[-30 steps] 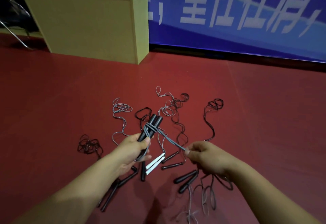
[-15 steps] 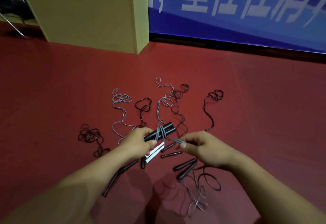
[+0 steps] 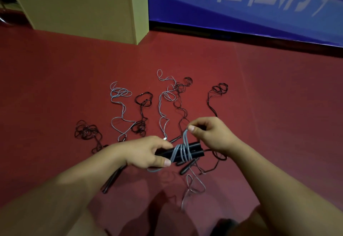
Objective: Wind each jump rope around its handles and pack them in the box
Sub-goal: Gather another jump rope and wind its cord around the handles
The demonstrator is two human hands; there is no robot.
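Left hand: your left hand (image 3: 146, 151) grips the pair of black handles (image 3: 193, 150), fingers curled round their left end, thumb along the near side.
Right hand: your right hand (image 3: 209, 135) pinches the grey rope (image 3: 181, 152) between thumb and fingers, just above the handles.
Rope in work: the grey rope lies in several turns around the middle of the handles, which sit roughly level, held above the floor (image 3: 278, 124); one strand rises from the turns to your right hand, and a loose length trails to the floor below.
Other ropes: grey and black ropes (image 3: 120, 94) lie in loose tangles on the floor beyond your hands; more black handles (image 3: 111, 180) lie under your forearms.
Box: the tan box (image 3: 83, 7) stands on the floor at upper left, well apart from the ropes.
Background: a blue banner (image 3: 259, 12) with white characters runs along the far side.
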